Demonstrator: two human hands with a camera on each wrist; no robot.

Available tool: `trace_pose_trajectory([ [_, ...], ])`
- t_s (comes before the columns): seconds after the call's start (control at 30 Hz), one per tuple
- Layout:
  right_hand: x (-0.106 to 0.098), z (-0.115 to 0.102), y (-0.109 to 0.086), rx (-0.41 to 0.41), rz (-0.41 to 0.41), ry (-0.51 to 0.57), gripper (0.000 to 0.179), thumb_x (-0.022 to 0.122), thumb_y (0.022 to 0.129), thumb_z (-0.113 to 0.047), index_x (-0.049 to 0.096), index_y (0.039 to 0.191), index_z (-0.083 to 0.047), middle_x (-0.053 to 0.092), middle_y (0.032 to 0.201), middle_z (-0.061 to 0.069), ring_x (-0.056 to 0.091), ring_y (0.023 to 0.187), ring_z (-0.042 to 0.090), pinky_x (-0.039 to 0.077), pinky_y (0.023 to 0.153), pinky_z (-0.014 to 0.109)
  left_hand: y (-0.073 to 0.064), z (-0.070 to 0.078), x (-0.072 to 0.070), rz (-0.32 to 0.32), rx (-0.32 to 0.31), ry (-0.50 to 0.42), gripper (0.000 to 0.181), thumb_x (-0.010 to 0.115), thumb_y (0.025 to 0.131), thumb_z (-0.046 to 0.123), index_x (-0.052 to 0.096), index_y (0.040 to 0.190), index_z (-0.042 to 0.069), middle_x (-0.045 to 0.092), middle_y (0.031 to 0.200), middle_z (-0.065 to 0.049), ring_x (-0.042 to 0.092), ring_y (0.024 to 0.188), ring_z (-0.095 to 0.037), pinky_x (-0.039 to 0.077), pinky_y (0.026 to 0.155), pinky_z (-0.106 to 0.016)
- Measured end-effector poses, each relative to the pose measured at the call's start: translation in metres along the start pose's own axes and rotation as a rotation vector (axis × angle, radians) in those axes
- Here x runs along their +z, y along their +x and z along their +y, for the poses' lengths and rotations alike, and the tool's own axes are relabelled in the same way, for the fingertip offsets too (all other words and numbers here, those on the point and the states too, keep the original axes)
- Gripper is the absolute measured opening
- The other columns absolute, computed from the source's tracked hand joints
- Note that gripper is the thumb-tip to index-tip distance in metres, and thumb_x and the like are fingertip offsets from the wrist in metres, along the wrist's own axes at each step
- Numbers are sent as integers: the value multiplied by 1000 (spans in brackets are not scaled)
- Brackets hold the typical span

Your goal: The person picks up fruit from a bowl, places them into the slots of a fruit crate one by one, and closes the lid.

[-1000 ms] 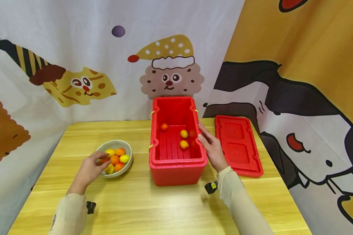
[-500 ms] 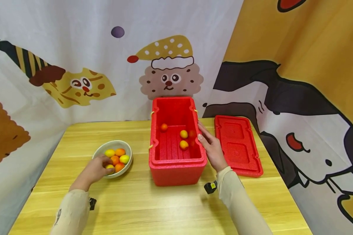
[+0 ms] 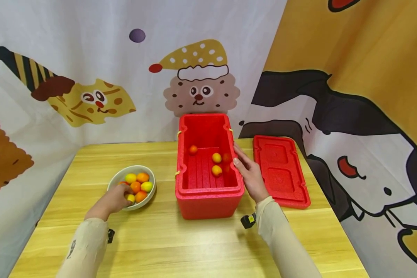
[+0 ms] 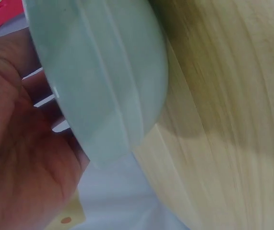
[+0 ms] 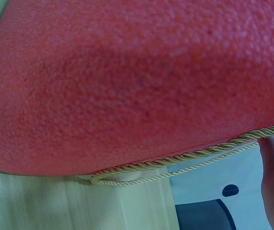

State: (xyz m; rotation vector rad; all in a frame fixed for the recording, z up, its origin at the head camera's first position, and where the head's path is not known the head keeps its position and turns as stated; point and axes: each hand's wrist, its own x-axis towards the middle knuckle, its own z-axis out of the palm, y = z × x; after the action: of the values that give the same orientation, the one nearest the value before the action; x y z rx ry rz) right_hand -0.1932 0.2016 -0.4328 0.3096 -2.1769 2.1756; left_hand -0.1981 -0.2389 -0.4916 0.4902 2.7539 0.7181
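Over the left side of the pale bowl is my left hand, its fingertips down inside, pinching a small yellow fruit. Several other orange and yellow fruits, such as an orange one, lie in the bowl. In the left wrist view the bowl's wall hides the fingertips. My right hand rests against the right side of the red foam box, fingers fairly straight and thumb at the rim. Inside the lidless box sit an orange fruit and two yellow-orange fruits.
The red lid lies flat on the wooden table, right of the box. A twisted gold rope runs along the box's side. Behind the table hangs a printed curtain.
My left hand has lowered into the bowl from just above it, and its fingers have closed in on the front-left yellow fruit. The right hand stays against the box.
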Motion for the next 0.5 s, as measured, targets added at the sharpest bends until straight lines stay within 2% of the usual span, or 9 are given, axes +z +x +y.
trace_pose_trajectory([
  [0.23,1,-1,1,1,-1,2,50,55,102,-15,42,149,-7,35,155,0,33,141,18,45,100,31,2,-1,3,4,-21,36,25,80,72,3,66,91,-8,62,87,-14,58,83,-33,50,80,-51],
  [0.5,1,0,0,-6,6,-8,49,54,102,-15,43,149,-6,35,155,0,33,140,17,44,101,30,3,-5,7,-6,-40,23,26,77,74,0,65,96,-9,60,90,-14,55,83,-31,49,78,-49],
])
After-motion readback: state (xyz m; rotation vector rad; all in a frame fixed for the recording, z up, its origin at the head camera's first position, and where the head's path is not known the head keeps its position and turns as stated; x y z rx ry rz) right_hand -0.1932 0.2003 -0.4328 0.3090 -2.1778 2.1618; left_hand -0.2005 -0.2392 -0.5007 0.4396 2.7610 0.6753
